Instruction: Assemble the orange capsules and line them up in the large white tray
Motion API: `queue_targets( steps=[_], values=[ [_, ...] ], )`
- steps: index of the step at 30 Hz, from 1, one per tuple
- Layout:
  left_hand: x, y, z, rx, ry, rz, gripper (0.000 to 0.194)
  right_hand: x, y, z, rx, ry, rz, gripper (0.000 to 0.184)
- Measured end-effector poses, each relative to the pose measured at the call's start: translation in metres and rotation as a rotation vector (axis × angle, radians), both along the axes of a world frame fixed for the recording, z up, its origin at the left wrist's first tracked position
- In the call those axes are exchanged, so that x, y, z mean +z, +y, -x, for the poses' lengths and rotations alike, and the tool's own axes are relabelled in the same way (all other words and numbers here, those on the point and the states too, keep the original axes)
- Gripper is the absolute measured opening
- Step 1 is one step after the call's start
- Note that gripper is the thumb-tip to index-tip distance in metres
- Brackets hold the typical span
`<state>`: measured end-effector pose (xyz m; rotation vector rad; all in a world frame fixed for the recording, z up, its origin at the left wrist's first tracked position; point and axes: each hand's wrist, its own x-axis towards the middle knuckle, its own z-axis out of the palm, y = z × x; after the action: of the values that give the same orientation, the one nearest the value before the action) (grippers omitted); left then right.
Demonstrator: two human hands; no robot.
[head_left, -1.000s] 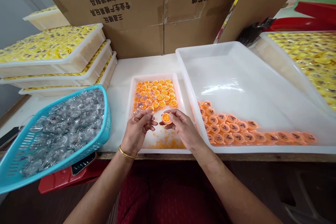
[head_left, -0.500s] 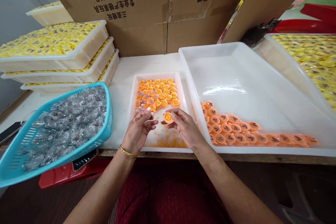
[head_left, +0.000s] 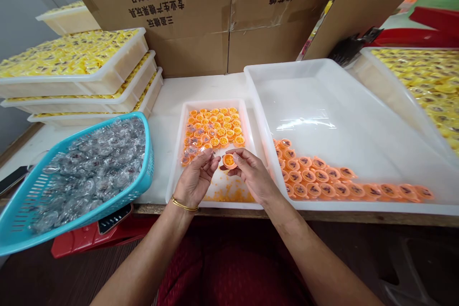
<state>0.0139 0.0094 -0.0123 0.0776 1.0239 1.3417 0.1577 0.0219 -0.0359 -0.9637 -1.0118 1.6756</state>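
Observation:
My right hand pinches a small orange cup filled with orange pellets, its open top tilted toward me. Close to its left, my left hand has thumb and fingers closed on a clear plastic lid, mostly hidden by the fingers. A small gap separates the lid from the cup. Both hands are over a small white tray. Its back part is packed with filled orange cups, a few with clear lids among them. Loose orange pellets lie scattered at its front.
At left, a blue basket holds many clear lids. To the right, a large white tray has rows of lidded orange cups along its front. Stacked trays of yellow pieces stand back left; a cardboard box stands behind.
My left hand has moved right, bringing the lid nearer to the orange cup. My right hand and the cup have stayed almost in place.

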Motion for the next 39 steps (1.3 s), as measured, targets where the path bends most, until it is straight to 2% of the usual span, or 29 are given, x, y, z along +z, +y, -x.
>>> queue_targets(
  steps=[5,10,14,20,25,30,39],
  values=[
    [-0.004,-0.002,0.004,-0.087,-0.045,0.022,0.011,0.001,0.000,0.000,-0.001,-0.005,-0.005,0.027],
    [-0.006,-0.003,0.004,-0.072,-0.100,-0.002,0.005,0.002,0.000,0.000,-0.016,0.000,-0.002,0.026],
    [-0.004,-0.006,-0.006,-0.008,-0.034,-0.009,0.010,0.002,0.000,0.001,-0.032,0.050,0.003,0.025],
    [-0.009,-0.014,-0.029,-0.010,0.093,-0.158,0.019,-0.001,0.000,0.002,-0.070,0.065,0.000,0.026],
    [-0.015,-0.013,-0.035,-0.010,0.259,-0.176,0.027,0.000,-0.002,0.001,-0.030,-0.026,-0.012,0.029],
    [-0.016,-0.011,-0.036,-0.050,0.395,-0.152,0.033,-0.004,-0.003,0.002,-0.012,-0.115,-0.088,0.030],
    [-0.017,-0.012,-0.041,-0.078,0.418,-0.167,0.032,-0.015,-0.002,0.000,-0.061,-0.373,-0.217,0.031]
  ],
)
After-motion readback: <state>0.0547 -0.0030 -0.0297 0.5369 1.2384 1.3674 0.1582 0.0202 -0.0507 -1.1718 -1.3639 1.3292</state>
